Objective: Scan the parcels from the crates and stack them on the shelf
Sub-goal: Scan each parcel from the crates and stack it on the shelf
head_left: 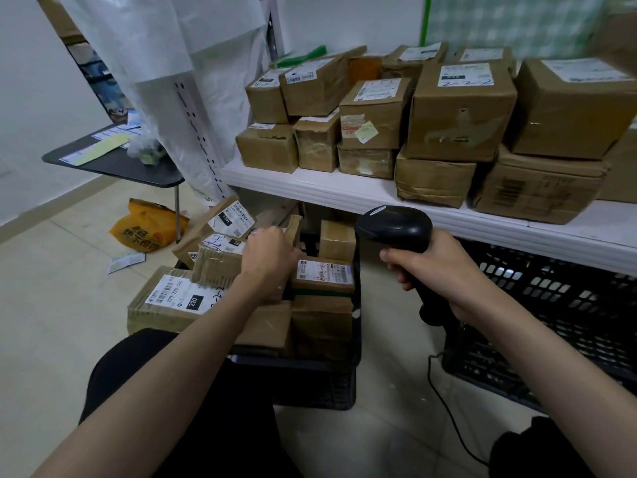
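Gripping the black scanner (396,229) by its handle, the right hand (437,270) holds it at about five o'clock from the shelf (344,191) of stacked boxes. At nine o'clock from the scanner, the left hand (269,250) curls its fingers around a parcel (293,229) in the crate (310,381) of parcels.

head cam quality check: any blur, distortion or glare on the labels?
Head view: wide-angle bend curves the shelf edge; left hand slightly motion-blurred; right hand and scanner fairly sharp; label on the crate parcel shows no glare but its print is too soft to read; lighting flat, soft shadows.
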